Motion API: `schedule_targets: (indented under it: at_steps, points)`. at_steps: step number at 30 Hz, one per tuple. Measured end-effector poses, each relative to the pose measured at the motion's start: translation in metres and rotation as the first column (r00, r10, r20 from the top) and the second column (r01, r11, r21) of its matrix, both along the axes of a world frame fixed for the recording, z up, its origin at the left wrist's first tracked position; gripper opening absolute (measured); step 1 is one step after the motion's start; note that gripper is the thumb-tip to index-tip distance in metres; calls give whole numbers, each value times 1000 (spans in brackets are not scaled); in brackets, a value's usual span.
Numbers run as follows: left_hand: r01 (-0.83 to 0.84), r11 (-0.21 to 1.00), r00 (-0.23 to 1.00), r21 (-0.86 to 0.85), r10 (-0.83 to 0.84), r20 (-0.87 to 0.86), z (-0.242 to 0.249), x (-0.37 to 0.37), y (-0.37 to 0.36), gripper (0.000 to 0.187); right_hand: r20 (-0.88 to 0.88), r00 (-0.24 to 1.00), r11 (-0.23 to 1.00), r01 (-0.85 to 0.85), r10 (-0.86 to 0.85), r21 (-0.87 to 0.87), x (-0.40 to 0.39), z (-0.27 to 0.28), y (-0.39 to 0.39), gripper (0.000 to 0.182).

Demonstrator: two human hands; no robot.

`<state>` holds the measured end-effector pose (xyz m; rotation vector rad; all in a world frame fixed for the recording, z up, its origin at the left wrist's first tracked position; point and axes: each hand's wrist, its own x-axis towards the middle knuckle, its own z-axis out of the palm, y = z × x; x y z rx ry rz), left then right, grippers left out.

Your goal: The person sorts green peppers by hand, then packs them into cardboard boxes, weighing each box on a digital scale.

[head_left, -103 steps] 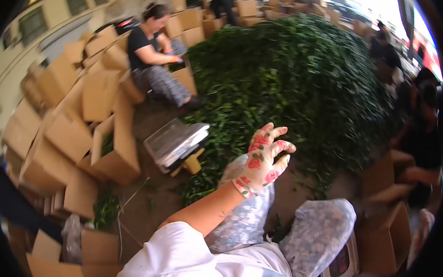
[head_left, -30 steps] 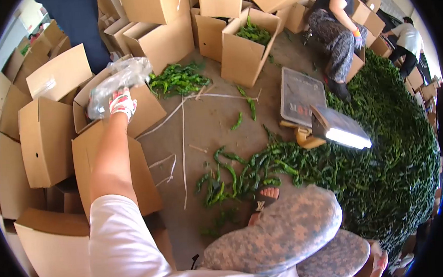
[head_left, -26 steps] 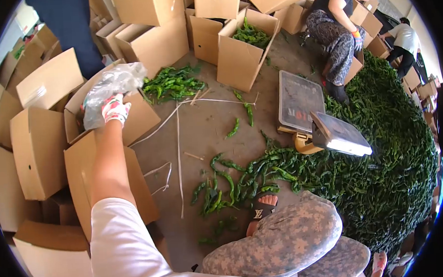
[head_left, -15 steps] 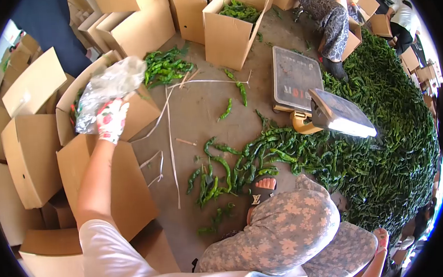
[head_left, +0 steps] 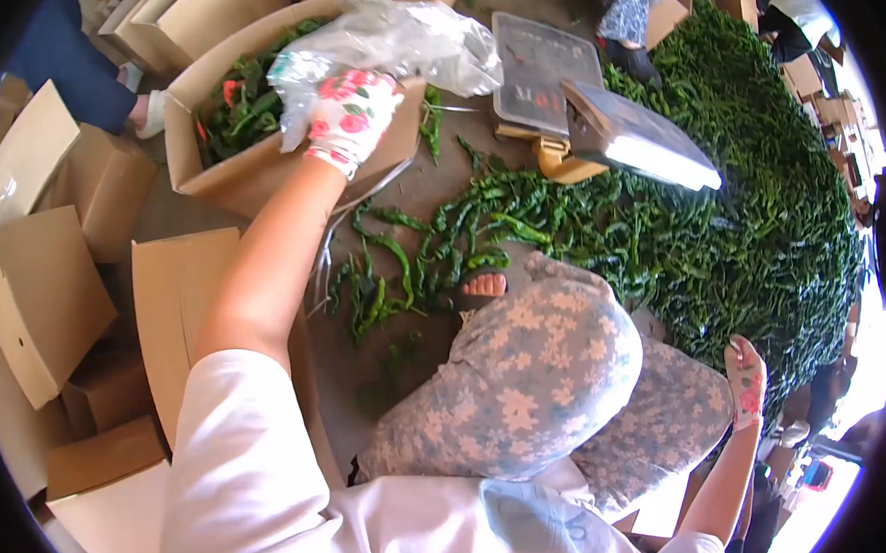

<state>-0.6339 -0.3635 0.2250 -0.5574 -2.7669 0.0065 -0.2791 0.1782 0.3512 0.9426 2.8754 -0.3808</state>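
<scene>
My left hand [head_left: 352,116], in a white glove with a red flower print, is closed on the near edge of an open cardboard box [head_left: 258,186]. A crumpled clear plastic bag [head_left: 411,43] lies over that edge and is bunched at my fingers. Inside the box are green peppers [head_left: 244,112] with a few red ones. My right hand [head_left: 746,376], gloved alike, is beside my knee at the edge of a big heap of green peppers [head_left: 761,230]. Its fingers look stretched out, and it holds nothing that I can see.
A platform scale [head_left: 547,71] with a tilted display [head_left: 641,131] stands beyond my knees. Loose peppers [head_left: 392,259] lie on the floor before my foot. Cardboard boxes [head_left: 43,297] crowd the left. Other people's legs [head_left: 81,65] show at the upper left and top right.
My left hand has moved right, and the box with the plastic bag has come along, now near the scale. It covers the small pepper pile and strap on the floor. My view has shifted.
</scene>
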Motion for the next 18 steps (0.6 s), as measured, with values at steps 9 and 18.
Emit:
schedule_targets:
  at_steps: [9, 18]
  points:
    - [-222, 975, 973, 12, 221, 66, 1, 42, -74, 33, -100, 936, 933, -319, 338, 169, -47, 28, -61, 24]
    - [-96, 989, 994, 108, 90, 59, -6, 88, -120, 37, -558, 225, 230, -971, 799, -62, -201, 33, -253, 29]
